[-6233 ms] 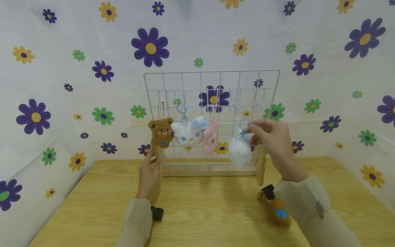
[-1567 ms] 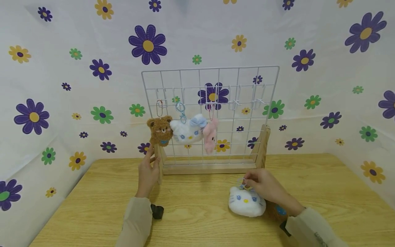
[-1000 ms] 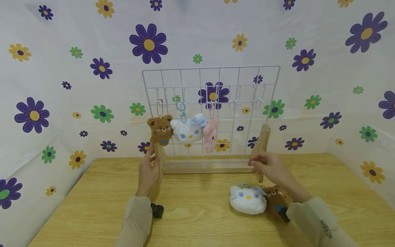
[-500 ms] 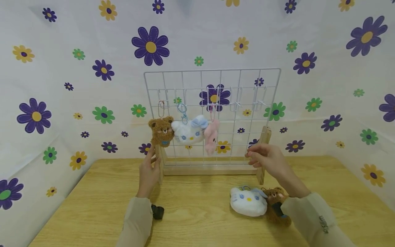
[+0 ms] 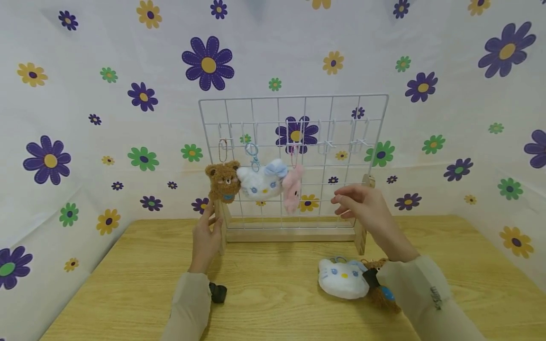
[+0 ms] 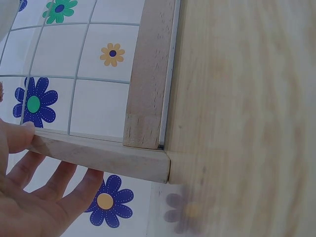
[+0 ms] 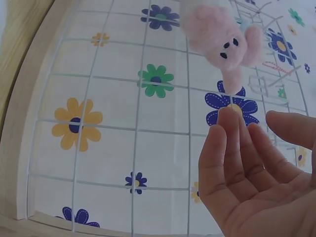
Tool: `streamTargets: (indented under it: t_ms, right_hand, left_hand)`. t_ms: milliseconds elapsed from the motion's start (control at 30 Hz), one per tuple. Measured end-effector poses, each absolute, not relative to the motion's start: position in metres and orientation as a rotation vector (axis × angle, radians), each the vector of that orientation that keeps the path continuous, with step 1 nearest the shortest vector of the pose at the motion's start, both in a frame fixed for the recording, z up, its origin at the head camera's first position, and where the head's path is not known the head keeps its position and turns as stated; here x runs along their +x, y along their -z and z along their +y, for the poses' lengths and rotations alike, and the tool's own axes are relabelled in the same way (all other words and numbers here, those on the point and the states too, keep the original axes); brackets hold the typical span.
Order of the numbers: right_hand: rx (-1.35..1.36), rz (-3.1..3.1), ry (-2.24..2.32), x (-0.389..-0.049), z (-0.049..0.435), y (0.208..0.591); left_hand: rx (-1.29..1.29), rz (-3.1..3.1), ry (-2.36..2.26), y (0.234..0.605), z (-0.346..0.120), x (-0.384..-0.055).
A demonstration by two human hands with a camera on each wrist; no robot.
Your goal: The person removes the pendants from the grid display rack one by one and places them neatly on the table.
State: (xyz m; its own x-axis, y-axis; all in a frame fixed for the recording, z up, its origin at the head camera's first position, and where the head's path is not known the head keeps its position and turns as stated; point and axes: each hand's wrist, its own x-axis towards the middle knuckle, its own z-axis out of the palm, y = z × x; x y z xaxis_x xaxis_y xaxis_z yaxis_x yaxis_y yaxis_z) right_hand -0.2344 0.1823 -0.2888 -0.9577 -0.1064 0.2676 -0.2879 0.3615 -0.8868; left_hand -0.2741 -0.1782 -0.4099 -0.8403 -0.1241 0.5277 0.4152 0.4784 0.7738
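Observation:
My left hand (image 5: 206, 239) grips the left wooden upright (image 6: 98, 155) of a white wire-grid rack (image 5: 317, 98), thumb on one side and fingers on the other. My right hand (image 5: 362, 208) holds nothing; its fingers are loosely bent before the grid's lower right part. On the grid's hooks hang a brown bear plush keychain (image 5: 222, 182), a white cat plush keychain (image 5: 260, 182) with a blue bow, and a pink plush keychain (image 7: 217, 37) with long ears, seen side-on from the head. A second white cat plush keychain (image 5: 343, 282) lies on the table below my right hand.
Beside it lies another brown bear plush (image 5: 386, 296), partly hidden by my right sleeve and the black wrist camera. Two bare white hooks (image 5: 326, 143) show on the grid's right side. Flower-printed cloth (image 5: 273, 47) stands behind the wooden table (image 5: 273, 303).
The right hand lowered the second cat plush from the rack to the table and let it go. It has since risen and moved slightly left. The left hand keeps its place.

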Motion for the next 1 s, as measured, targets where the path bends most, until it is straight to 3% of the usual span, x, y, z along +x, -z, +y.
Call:
streamTargets:
  t_ms: [1000]
  right_hand:
    - [0.366,-2.392,-1.69,-0.25,0.154,0.259]
  left_hand:
    - [-0.213,-2.211,1.351,0.41,-0.177,-0.275]
